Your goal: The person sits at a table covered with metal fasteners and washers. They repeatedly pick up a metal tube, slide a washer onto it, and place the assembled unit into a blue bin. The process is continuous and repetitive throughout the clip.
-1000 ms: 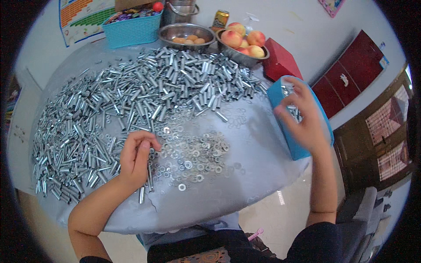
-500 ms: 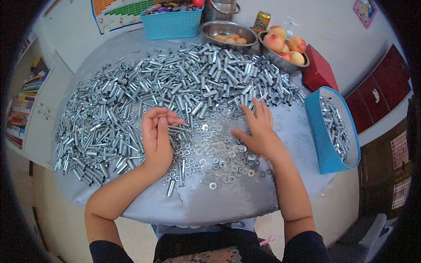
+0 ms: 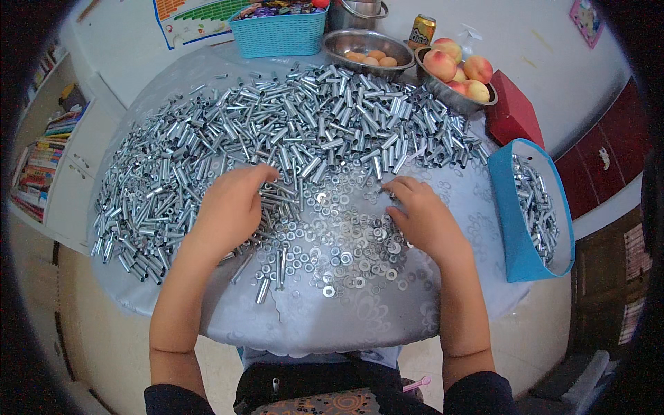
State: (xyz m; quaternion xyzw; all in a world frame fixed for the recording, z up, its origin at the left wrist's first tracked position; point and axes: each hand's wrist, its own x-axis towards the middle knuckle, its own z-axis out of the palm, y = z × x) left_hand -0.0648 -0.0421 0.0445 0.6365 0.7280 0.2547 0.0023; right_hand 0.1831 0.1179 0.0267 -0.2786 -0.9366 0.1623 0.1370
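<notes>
**Small steel parts sorted by two hands on a round counter**

A loose patch of flat metal washers [image 3: 339,242] is spread in the middle of the counter [image 3: 332,315], near its front edge. Just behind and to the left of it, a very large heap of short metal tubes [image 3: 297,131] is lying. The right hand [image 3: 422,221] is laid palm down on the washers, with the fingers bent and the tips touching the pieces; whether a washer is pinched under them cannot be told. The left hand [image 3: 232,207] is rested where tubes and washers meet, fingers curled downward over some tubes; a firm grip cannot be confirmed either.

The washers are judged to be light, stiff and thin, and rather slippery on the smooth cover, so they are probably best taken by the edge between two fingertips or slid off first. The tubes are judged hard and smooth, easily rolled, and best held around the middle.

At the right edge a blue bin [image 3: 515,228] is seen with more tubes inside. At the far side stand a turquoise basket [image 3: 277,34], a steel bowl of eggs [image 3: 366,48], a bowl of peaches [image 3: 456,76], a drink can [image 3: 422,29] and a red box [image 3: 512,111].
</notes>
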